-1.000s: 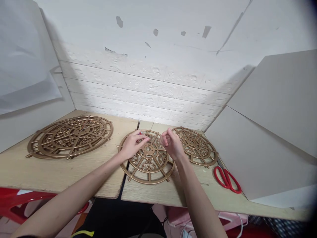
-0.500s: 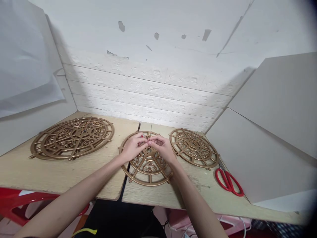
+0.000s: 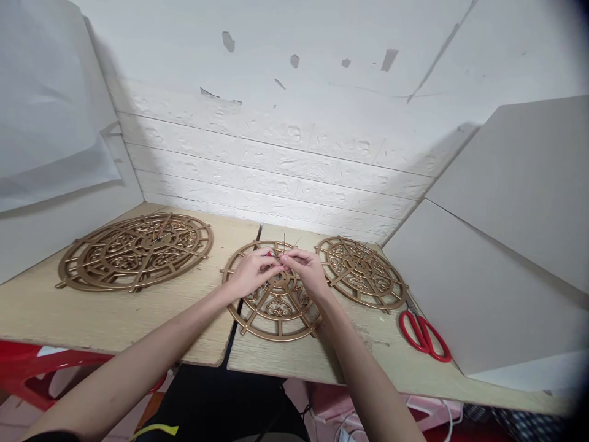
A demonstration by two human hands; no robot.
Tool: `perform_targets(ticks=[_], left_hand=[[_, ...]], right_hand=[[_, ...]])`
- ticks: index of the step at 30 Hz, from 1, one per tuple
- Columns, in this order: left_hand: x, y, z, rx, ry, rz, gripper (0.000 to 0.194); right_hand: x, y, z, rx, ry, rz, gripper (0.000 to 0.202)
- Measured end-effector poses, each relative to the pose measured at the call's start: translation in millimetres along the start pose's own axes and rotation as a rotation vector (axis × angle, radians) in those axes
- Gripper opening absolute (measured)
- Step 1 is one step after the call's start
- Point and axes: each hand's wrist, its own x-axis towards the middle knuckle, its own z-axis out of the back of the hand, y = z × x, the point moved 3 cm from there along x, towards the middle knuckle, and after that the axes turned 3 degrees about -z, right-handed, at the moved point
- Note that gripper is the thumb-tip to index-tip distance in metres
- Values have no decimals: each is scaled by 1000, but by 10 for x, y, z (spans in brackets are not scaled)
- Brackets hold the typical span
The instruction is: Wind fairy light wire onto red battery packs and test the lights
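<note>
Both my hands meet over the hub of the middle gold-coloured openwork wheel [image 3: 278, 337], which lies flat on the table with scrollwork between its spokes. My left hand [image 3: 252, 273] is closed; a small red object [image 3: 269, 253] with a pale shiny end shows at its fingers, mostly hidden. Thumb and finger of my right hand [image 3: 307, 268] are pinched together close to the left fingertips. A thin dark wire or cord [image 3: 284, 243] sticks up from between the hands. What the fingertips do at its base is too small to make out.
More gold wheels [image 3: 133, 286] lie stacked at the left, another gold wheel [image 3: 359, 266] at the right. Red-handled scissors [image 3: 426, 334] rest near the right panel [image 3: 515, 258]. A dark gap splits the tabletop [image 3: 184, 331]. The white brick-patterned wall [image 3: 257, 166] stands behind.
The left hand's fingers have shifted slightly, and more of the red object's shiny end shows. The hands stay over the hub. The whole view has moved a little.
</note>
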Motion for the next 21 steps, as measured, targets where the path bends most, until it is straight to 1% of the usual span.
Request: perform_targets(ticks=[3, 6, 8, 11, 13, 15, 18, 21], left_hand=[[-3, -5, 0, 13, 0, 3, 31], [-7, -10, 10, 39, -11, 30, 29], [-8, -8, 29, 80, -34, 75, 28], [-6, 13, 60, 124, -74, 151, 29], [-3, 35, 72, 129, -99, 175, 30], [1, 52, 75, 132, -111, 178, 30], [3, 59, 67, 135, -95, 176, 30], [-1, 51, 63, 130, -78, 171, 30]], right_hand=[[-6, 16, -4, -23, 14, 9, 20], [1, 47, 61, -109, 15, 45, 21], [17, 69, 160, -273, -39, 113, 21], [43, 65, 318, -687, -172, 206, 22], [60, 10, 378, -968, -197, 179, 29], [72, -63, 419, -1170, -217, 98, 35], [79, -148, 472, -1325, -279, -9, 39], [86, -195, 536, -1410, -333, -62, 42]])
